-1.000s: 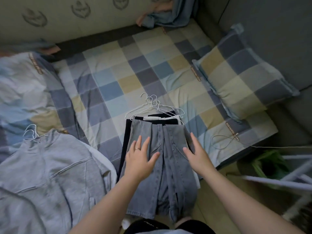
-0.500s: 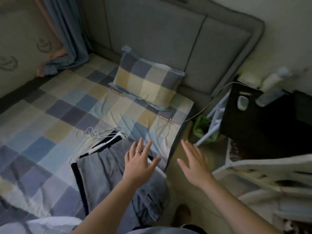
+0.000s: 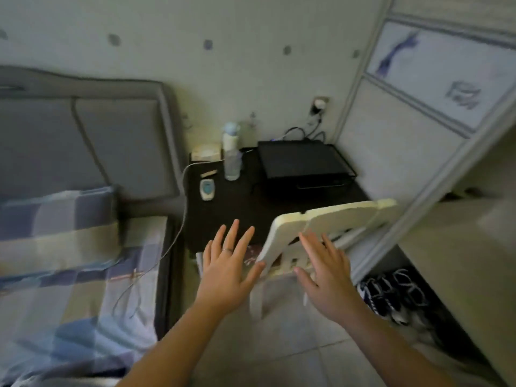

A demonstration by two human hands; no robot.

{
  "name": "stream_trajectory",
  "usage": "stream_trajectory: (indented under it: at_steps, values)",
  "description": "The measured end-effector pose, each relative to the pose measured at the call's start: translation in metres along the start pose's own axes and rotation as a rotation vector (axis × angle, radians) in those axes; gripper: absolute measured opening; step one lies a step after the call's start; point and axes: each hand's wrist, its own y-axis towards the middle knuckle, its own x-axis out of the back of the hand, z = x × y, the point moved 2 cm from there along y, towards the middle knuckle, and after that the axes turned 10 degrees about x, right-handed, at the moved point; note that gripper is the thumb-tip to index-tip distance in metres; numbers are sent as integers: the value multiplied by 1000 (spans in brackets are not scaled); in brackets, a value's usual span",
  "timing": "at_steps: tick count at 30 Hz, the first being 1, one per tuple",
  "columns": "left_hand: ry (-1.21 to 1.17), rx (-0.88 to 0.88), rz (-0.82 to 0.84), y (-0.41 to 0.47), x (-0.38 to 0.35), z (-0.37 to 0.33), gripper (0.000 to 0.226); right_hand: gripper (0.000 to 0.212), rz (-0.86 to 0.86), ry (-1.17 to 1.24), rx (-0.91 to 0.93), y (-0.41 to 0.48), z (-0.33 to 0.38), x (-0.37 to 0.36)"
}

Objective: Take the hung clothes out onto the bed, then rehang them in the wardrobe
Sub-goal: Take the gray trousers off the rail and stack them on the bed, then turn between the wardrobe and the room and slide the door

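Near ground is pale tiled floor (image 3: 293, 358), a narrow strip between the bed in blue-and-beige checked sheet (image 3: 83, 303) on the left and the wardrobe on the right.

Both hands are empty. The ringed left hand (image 3: 226, 277) and the right hand (image 3: 326, 280) are held out flat with fingers spread, nothing grasped.

Change: a second ago both palms lay on the blue denim jeans on wire hangers on the bed. The view has since been swung right, and no clothes are in frame now. They are judged to be left on the bed, off-frame to the left. That batch looks delivered, and a turn toward the wardrobe is read.

Edges:
- The white plastic chair (image 3: 321, 219) sits just beyond the fingertips, its back tilted, in front of the dark bedside table (image 3: 237, 213).
- A thin white cable (image 3: 173, 238) is draped over the bed's right edge.
- Black-and-white shoes (image 3: 391, 291) lie by the foot of the pale-framed sliding wardrobe door (image 3: 418, 149), far right.

Room for moving is judged to be rightward, past the chair. The chair and shoes are the snag points.
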Motion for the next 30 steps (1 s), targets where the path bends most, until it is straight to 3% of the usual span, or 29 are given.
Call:
stream_trajectory:
  at_steps: [5, 12, 18, 25, 30]
  values:
    - [-17, -279, -16, 71, -40, -147, 73, 66, -167, -87, -131, -24, -108, 100]
    - [-120, -695, -12, 128, -70, -354, 71, 66, -359, -284, -290, -68, -195, 243]
    - [-226, -1001, -76, 154, -59, -529, 72, 62, -511, -498, -420, -101, -222, 366]
    - [-325, -1284, -125, 161, -28, -707, 72, 75, -615, -810, -607, -130, -233, 500]
    - [-416, -1444, -150, 162, -6, -821, 76, 69, -636, -1001, -753, -140, -229, 584]
